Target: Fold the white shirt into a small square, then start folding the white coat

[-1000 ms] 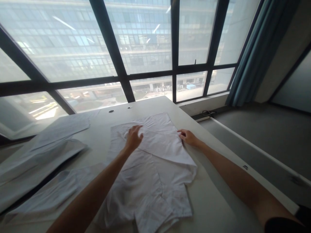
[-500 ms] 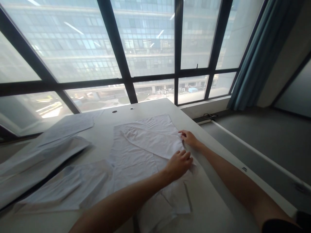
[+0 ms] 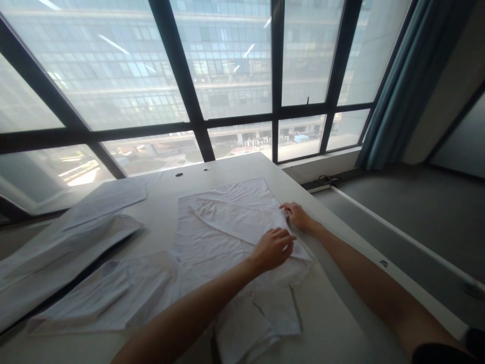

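A white shirt (image 3: 212,242) lies spread on the white table (image 3: 322,303), with one sleeve (image 3: 235,217) folded slantwise over its body. My left hand (image 3: 273,247) is over the shirt's right part, fingers bent and a little apart, with no cloth visible between them. At the right edge of the shirt, my right hand (image 3: 298,217) has its fingers closed on the cloth near the upper end of the folded sleeve. Below my left forearm, the collar end (image 3: 261,313) of the white cloth lies toward me, partly hidden by that arm.
More white garments (image 3: 71,247) lie on the left, with a dark gap beside them. Two round holes (image 3: 179,175) sit near the far edge. Behind the table are black-framed windows (image 3: 231,60); a blue curtain (image 3: 401,96) hangs right, above grey floor (image 3: 409,202).
My left hand has let go of the cloth at the right edge and moved slightly left and up. The cloth corner there now lies flatter. My right hand stays nearly in place.
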`<state>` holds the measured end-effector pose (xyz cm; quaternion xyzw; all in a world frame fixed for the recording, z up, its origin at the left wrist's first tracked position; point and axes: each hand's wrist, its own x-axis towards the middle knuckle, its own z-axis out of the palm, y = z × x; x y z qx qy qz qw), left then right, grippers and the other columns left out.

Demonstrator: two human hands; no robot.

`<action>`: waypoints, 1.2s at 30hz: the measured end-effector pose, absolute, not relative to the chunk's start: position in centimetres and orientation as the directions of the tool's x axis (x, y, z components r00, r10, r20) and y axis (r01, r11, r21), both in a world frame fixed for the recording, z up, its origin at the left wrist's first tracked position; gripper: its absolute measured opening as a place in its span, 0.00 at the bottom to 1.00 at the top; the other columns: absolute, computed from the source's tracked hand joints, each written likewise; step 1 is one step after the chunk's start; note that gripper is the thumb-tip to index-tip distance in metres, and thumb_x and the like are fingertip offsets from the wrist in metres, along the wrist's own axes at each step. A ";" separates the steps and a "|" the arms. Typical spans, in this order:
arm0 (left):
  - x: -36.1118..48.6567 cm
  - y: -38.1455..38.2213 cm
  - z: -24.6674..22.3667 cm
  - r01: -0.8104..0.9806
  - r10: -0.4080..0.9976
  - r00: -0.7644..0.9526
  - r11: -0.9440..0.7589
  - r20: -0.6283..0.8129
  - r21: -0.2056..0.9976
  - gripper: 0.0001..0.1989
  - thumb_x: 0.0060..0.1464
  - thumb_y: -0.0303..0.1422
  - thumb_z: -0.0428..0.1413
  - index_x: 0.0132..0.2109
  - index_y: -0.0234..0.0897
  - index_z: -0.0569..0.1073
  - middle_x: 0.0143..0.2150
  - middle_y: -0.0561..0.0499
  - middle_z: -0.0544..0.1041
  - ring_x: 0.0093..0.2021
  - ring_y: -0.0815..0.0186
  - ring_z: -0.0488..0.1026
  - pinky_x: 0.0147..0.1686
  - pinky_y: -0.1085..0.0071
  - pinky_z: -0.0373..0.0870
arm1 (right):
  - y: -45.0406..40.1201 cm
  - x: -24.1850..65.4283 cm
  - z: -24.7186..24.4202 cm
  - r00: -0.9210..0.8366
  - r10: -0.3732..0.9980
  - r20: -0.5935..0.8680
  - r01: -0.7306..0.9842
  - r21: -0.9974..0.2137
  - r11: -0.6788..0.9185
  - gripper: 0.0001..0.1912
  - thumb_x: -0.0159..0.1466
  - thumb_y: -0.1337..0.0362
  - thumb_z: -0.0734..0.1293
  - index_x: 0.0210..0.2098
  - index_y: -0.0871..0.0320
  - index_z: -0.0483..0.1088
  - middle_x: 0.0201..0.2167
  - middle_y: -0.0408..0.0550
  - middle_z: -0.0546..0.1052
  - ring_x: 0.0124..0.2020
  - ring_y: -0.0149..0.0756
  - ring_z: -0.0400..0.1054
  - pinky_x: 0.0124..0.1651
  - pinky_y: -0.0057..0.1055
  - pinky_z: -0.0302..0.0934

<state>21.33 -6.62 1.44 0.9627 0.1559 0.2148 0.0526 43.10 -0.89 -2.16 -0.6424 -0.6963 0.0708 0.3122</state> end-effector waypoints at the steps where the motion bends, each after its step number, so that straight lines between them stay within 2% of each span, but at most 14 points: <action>1: 20.8 -5.7 1.6 0.358 0.404 0.825 -0.915 0.395 0.189 0.16 0.68 0.33 0.47 0.56 0.40 0.75 0.49 0.44 0.79 0.49 0.61 0.75 0.52 0.62 0.70 | -0.9 43.1 -2.2 0.021 0.938 0.347 0.861 -0.483 0.160 0.17 0.67 0.70 0.59 0.48 0.57 0.77 0.44 0.50 0.81 0.47 0.39 0.71 0.54 0.31 0.60; 3: 19.8 -3.8 1.5 0.483 0.521 0.774 -0.853 0.359 0.196 0.19 0.68 0.34 0.48 0.62 0.40 0.71 0.60 0.43 0.74 0.59 0.57 0.70 0.59 0.57 0.66 | -0.8 43.2 -2.1 0.042 0.930 0.365 0.877 -0.459 0.141 0.17 0.67 0.71 0.59 0.47 0.58 0.77 0.45 0.50 0.81 0.49 0.40 0.71 0.56 0.33 0.59; 5: 18.8 -2.4 0.9 0.543 0.570 0.774 -0.822 0.275 0.174 0.23 0.68 0.38 0.48 0.67 0.43 0.65 0.69 0.44 0.66 0.69 0.53 0.60 0.65 0.50 0.58 | -0.8 43.4 -1.9 0.112 0.909 0.401 0.893 -0.443 0.085 0.17 0.67 0.72 0.58 0.46 0.59 0.77 0.45 0.52 0.80 0.50 0.41 0.70 0.57 0.34 0.59; 7: 18.1 -1.7 0.2 0.563 0.583 0.793 -0.812 0.178 0.151 0.25 0.70 0.42 0.45 0.70 0.46 0.61 0.73 0.47 0.59 0.73 0.51 0.51 0.68 0.43 0.51 | -1.0 43.1 -1.5 0.171 0.879 0.445 0.898 -0.437 0.047 0.18 0.68 0.72 0.56 0.46 0.62 0.76 0.46 0.55 0.79 0.50 0.41 0.69 0.57 0.35 0.59; 9: 17.8 -1.4 -0.6 0.573 0.588 0.799 -0.808 0.126 0.139 0.25 0.71 0.44 0.42 0.71 0.49 0.59 0.74 0.49 0.55 0.74 0.51 0.48 0.68 0.41 0.47 | -1.6 41.9 -1.2 0.159 0.860 0.485 0.903 -0.423 0.071 0.20 0.69 0.72 0.54 0.49 0.64 0.75 0.48 0.57 0.78 0.52 0.42 0.68 0.59 0.35 0.59; 12: 17.9 -1.5 -1.4 0.588 0.599 0.790 -0.800 0.129 0.118 0.26 0.71 0.43 0.41 0.71 0.47 0.58 0.75 0.48 0.55 0.74 0.53 0.48 0.69 0.43 0.47 | -3.1 38.6 -1.3 0.012 0.873 0.488 0.915 -0.358 0.187 0.22 0.71 0.68 0.53 0.58 0.64 0.71 0.56 0.58 0.75 0.59 0.41 0.65 0.64 0.37 0.55; 16: 18.2 -1.4 -1.8 0.593 0.599 0.787 -0.800 0.149 0.088 0.27 0.70 0.37 0.41 0.73 0.42 0.55 0.75 0.45 0.54 0.74 0.55 0.47 0.70 0.48 0.48 | -5.2 34.9 -2.6 -0.150 0.938 0.314 0.931 -0.274 0.241 0.28 0.74 0.59 0.52 0.68 0.65 0.60 0.69 0.61 0.62 0.71 0.47 0.50 0.71 0.49 0.43; 21: 18.2 -1.4 -1.6 0.601 0.608 0.779 -0.794 0.154 0.089 0.27 0.71 0.36 0.39 0.72 0.35 0.55 0.74 0.42 0.55 0.74 0.55 0.48 0.69 0.48 0.49 | -5.7 37.2 -3.4 -0.064 0.986 0.154 0.970 -0.224 0.098 0.33 0.75 0.51 0.50 0.72 0.64 0.52 0.73 0.60 0.51 0.74 0.48 0.41 0.72 0.56 0.35; 25: 18.2 -1.5 -1.5 0.608 0.614 0.776 -0.789 0.147 0.090 0.27 0.70 0.37 0.40 0.72 0.36 0.56 0.74 0.44 0.54 0.74 0.55 0.48 0.69 0.48 0.48 | -4.7 40.3 -3.2 0.043 0.996 0.081 0.976 -0.216 -0.024 0.31 0.75 0.52 0.49 0.73 0.60 0.51 0.74 0.57 0.50 0.74 0.48 0.41 0.71 0.59 0.34; 28: 18.2 -1.4 -1.4 0.613 0.621 0.771 -0.784 0.143 0.097 0.28 0.70 0.38 0.40 0.72 0.37 0.56 0.74 0.45 0.54 0.74 0.55 0.47 0.69 0.48 0.48 | -3.9 41.5 -2.8 0.085 0.993 0.082 0.968 -0.245 -0.063 0.29 0.75 0.57 0.49 0.71 0.59 0.54 0.73 0.57 0.52 0.74 0.47 0.43 0.71 0.59 0.36; 32: 18.2 -1.3 -1.4 0.614 0.623 0.771 -0.782 0.131 0.104 0.28 0.70 0.39 0.40 0.73 0.39 0.55 0.75 0.46 0.53 0.74 0.54 0.48 0.69 0.47 0.48 | -3.8 41.7 -1.6 0.123 0.979 0.164 0.933 -0.355 -0.058 0.28 0.74 0.63 0.49 0.70 0.61 0.58 0.72 0.58 0.54 0.74 0.45 0.44 0.71 0.55 0.40; 34: 18.3 -1.3 -1.5 0.613 0.622 0.771 -0.783 0.137 0.104 0.27 0.70 0.39 0.40 0.72 0.40 0.56 0.75 0.46 0.54 0.74 0.54 0.48 0.69 0.47 0.48 | -4.4 41.0 -1.0 0.059 0.970 0.236 0.921 -0.388 0.038 0.28 0.73 0.65 0.49 0.71 0.61 0.56 0.73 0.56 0.53 0.74 0.42 0.42 0.71 0.53 0.39; 36: 18.3 -1.3 -1.7 0.611 0.619 0.770 -0.785 0.154 0.103 0.27 0.70 0.39 0.40 0.72 0.39 0.56 0.74 0.46 0.54 0.74 0.54 0.48 0.69 0.47 0.48 | -5.5 40.0 -0.7 -0.105 0.956 0.276 0.907 -0.369 0.206 0.29 0.73 0.64 0.50 0.72 0.59 0.54 0.73 0.54 0.52 0.75 0.39 0.39 0.72 0.50 0.37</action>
